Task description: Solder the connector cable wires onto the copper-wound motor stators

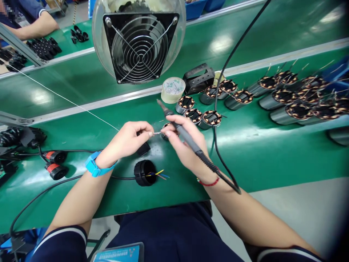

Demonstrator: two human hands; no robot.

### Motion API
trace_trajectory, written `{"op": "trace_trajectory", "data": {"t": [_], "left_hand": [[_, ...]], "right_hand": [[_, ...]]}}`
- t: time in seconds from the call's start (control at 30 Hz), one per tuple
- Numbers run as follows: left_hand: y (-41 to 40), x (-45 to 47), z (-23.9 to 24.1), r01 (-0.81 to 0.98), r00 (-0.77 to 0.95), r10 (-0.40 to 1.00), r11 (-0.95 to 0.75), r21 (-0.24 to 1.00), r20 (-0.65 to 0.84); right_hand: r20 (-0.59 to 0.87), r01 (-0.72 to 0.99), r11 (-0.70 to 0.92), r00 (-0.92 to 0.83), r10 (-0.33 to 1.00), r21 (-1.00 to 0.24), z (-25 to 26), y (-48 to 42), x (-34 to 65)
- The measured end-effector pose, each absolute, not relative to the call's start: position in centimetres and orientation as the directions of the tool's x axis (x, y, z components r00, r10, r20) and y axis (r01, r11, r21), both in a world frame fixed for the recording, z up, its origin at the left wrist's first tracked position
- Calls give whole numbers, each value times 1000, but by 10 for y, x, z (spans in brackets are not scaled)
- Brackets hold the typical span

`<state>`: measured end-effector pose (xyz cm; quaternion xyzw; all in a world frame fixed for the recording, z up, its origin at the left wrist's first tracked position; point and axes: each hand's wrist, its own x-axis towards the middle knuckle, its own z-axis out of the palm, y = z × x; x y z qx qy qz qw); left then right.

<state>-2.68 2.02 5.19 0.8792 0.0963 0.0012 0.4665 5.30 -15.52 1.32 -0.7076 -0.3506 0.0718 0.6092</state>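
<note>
My left hand (133, 138), a blue strap on its wrist, pinches a short thin pale strand (157, 133) between thumb and forefinger. A soldering iron (187, 136) lies across my right hand (191, 145), its tip pointing up and left, with its cable trailing back over the wrist. The right fingertips reach the other end of the strand, beside a stator (165, 136) they partly hide. Under my left hand is a small black part (143, 148). Nearer to me, a round black cap (141, 173) lies on its side, several coloured wires (159, 174) sticking out.
Several wound stators (211, 118) stand at the right. A pale round tub (173, 90) and a black metal holder (200, 78) are behind. A fan with a wire guard (140, 54) hangs overhead. Black cables with orange-ringed connectors (56, 163) lie left. A co-worker's arm (40, 27) shows beyond.
</note>
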Motion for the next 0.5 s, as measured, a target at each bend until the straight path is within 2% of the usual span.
{"op": "trace_trajectory", "data": {"t": [0.1, 0.23, 0.4, 0.5], "left_hand": [[25, -10, 39, 168, 975, 215, -556, 814, -55], [26, 6, 23, 187, 973, 221, -558, 808, -72], [25, 8, 19, 174, 974, 222, -586, 791, -50], [25, 6, 21, 154, 976, 217, -596, 788, -26]], "right_hand": [[364, 440, -27, 775, 517, -898, 17, -168, 67], [475, 577, -67, 729, 493, -814, 11, -185, 77], [645, 670, 9, 711, 281, -742, -12, -188, 74], [705, 718, 79, 647, 290, -691, -17, -186, 74]]}}
